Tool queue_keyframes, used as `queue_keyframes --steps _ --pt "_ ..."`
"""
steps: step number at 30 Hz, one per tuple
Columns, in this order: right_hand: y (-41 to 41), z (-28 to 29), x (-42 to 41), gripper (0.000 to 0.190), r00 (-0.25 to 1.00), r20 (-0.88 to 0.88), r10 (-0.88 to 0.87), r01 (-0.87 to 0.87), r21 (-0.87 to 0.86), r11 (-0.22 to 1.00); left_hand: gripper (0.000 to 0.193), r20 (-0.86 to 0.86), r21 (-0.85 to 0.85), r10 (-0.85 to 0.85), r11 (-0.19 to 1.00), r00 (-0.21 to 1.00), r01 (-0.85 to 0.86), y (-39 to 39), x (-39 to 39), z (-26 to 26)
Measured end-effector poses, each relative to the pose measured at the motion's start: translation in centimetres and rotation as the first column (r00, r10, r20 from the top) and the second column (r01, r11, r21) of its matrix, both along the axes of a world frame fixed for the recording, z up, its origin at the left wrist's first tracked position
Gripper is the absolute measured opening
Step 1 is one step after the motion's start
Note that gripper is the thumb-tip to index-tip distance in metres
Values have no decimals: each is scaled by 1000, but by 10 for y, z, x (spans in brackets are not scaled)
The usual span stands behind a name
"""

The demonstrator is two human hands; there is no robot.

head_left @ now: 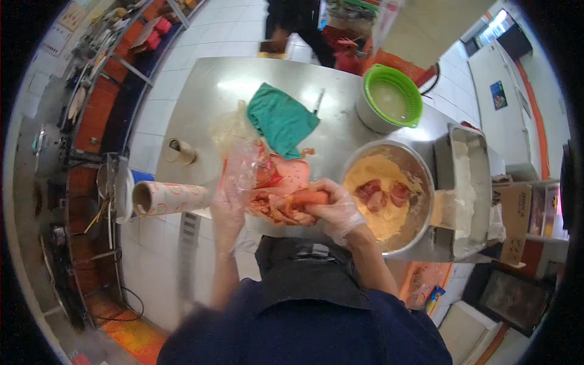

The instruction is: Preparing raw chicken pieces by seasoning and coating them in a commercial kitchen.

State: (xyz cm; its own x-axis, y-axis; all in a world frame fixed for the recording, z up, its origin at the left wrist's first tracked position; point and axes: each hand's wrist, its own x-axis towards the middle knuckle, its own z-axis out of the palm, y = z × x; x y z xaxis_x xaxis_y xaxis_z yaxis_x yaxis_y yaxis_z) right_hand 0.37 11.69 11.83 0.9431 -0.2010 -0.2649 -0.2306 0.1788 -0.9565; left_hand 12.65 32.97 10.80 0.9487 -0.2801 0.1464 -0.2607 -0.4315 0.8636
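Both my hands wear clear plastic gloves. My left hand point(228, 196) grips the side of a clear plastic bag point(244, 159), blurred and partly hiding its reddish contents. In my right hand point(336, 210) is a piece of raw meat point(312, 198), held over a heap of raw, marinated-looking meat point(278, 207) at the table's near edge. A pink cutting board point(294, 173) lies just beyond the heap. To the right of my right hand stands a large metal bowl point(422, 182) of yellowish flour-like powder point(378, 166), with several raw meat pieces point(376, 196) on the powder.
On the steel table point(219, 73) lie a teal cloth point(280, 118) and a thin dark-tipped tool point(319, 101). A green basket point(417, 107) sits in a pot at the far right, near a metal tray point(481, 182). Leftward is a patterned roll point(175, 198). A person point(294, 27) stands beyond.
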Motion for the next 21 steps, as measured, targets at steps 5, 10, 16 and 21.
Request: queue_keyframes --steps 5,10,16,21 --pt "-44 11 -51 40 895 -175 -410 422 629 653 48 -299 -68 -91 995 950 74 22 14 -32" --pt "-98 12 -98 61 833 56 -550 553 -104 827 45 -219 198 14 980 976 31 15 9 -19" --pt "-131 7 -134 70 764 51 -644 578 391 716 42 -153 149 56 988 987 -33 -8 -2 -15" --pt "-122 27 -136 59 706 -22 -707 541 660 520 41 -208 59 65 997 976 -54 0 -1 -26"
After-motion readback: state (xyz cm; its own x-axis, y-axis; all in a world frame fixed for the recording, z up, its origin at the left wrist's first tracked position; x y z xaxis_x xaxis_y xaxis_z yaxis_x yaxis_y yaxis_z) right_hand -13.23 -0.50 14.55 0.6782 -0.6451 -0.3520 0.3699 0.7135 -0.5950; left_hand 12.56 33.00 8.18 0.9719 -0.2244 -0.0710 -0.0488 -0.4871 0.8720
